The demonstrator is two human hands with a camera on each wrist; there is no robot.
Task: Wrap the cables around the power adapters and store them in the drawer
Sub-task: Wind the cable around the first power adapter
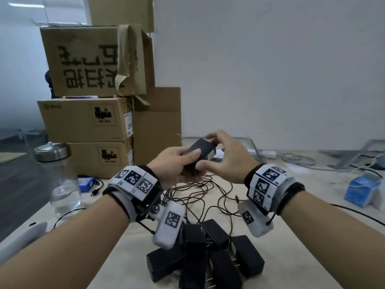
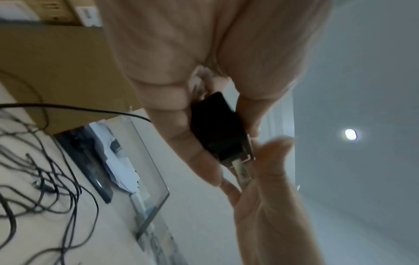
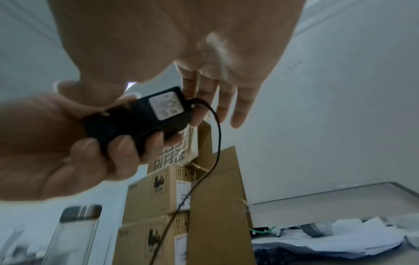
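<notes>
Your left hand (image 1: 175,163) grips the adapter (image 1: 201,150); your right hand (image 1: 227,159) hovers beside it, fingers spread. Only the right wrist view shows its label (image 3: 166,105) and cable (image 3: 215,129).

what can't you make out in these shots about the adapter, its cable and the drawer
- Label on the held adapter: right wrist view, print blurred and too small to read.
- Cable: right wrist view, it runs off the bottom edge; its far end cannot be traced.
- Right hand: head view, the hand's back hides whether the fingertips touch the adapter.
- Left hand: its grip covers the adapter's near end.
- Drawer: none can be identified in any view.
</notes>
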